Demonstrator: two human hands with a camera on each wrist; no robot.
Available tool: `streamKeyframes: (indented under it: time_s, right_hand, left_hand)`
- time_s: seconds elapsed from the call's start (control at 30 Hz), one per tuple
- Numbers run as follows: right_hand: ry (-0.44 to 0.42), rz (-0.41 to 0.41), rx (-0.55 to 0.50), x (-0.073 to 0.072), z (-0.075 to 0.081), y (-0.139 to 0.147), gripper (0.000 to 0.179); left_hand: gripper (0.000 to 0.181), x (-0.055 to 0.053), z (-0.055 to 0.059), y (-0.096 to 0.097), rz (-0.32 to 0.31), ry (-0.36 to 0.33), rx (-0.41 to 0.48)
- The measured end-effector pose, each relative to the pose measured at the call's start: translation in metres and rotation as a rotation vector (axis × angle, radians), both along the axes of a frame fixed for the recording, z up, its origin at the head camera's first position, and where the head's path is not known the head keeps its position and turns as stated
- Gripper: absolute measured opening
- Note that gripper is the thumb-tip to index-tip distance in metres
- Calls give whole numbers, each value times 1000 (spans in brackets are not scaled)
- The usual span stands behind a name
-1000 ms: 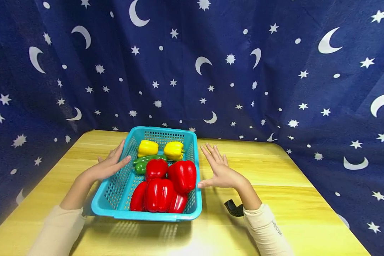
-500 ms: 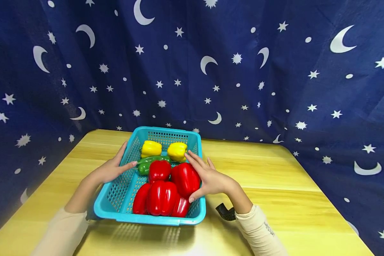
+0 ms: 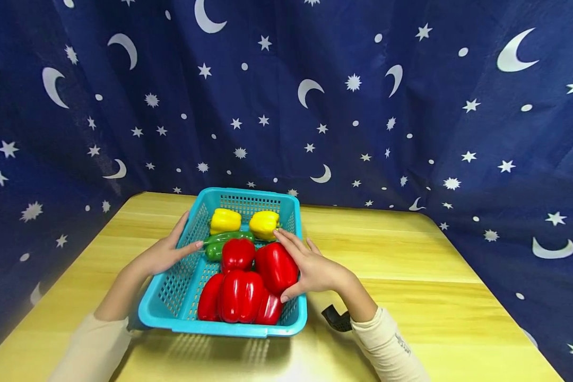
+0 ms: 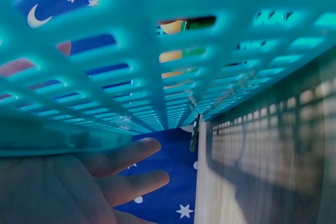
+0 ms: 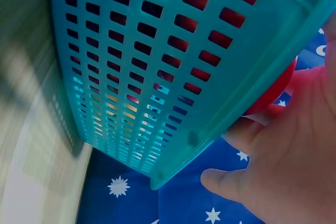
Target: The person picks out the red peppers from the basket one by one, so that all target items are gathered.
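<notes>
The red bell pepper (image 3: 271, 266) against the right wall of the turquoise basket (image 3: 219, 328) sits between the thumb and fingers of your right hand (image 3: 317, 270), which spans it wide: fingers toward the table's far edge, thumb toward its near edge. Whether they press on it you cannot tell from these views. For a sound hold, bring thumb and fingers evenly against its sides; the glossy skin may slip, and the other red peppers (image 3: 241, 294) crowding it could roll, so lift it straight up and clear the rim. Your left hand (image 3: 161, 256) lies at the basket's left wall, fingers straight outside and thumb over the rim, well placed to steady it. Farther in lie green peppers (image 3: 229, 236), then two yellow bell peppers (image 3: 226, 220) toward the far edge of the table (image 3: 387, 249).
</notes>
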State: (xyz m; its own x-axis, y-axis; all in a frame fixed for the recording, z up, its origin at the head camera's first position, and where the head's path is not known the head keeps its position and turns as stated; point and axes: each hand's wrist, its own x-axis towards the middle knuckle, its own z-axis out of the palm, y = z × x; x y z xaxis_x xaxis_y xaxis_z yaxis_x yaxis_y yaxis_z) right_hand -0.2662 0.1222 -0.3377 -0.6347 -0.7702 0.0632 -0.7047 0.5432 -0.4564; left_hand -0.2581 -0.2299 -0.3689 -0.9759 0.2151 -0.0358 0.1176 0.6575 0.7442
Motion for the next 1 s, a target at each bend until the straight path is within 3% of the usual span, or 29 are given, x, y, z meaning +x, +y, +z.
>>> streamKeyframes:
  time_s: [0.37, 0.63, 1.0]
  right_hand:
    - [14, -32, -9, 5, -5, 0, 97]
    - [75, -8, -21, -2, 0, 0, 94]
    - [12, -54, -42, -9, 9, -1, 94]
  left_hand:
    - [77, 1, -3, -1, -25, -46, -4]
    - [75, -2, 1, -3, -34, -18, -3]
    - [74, -2, 0, -2, -19, -41, -15]
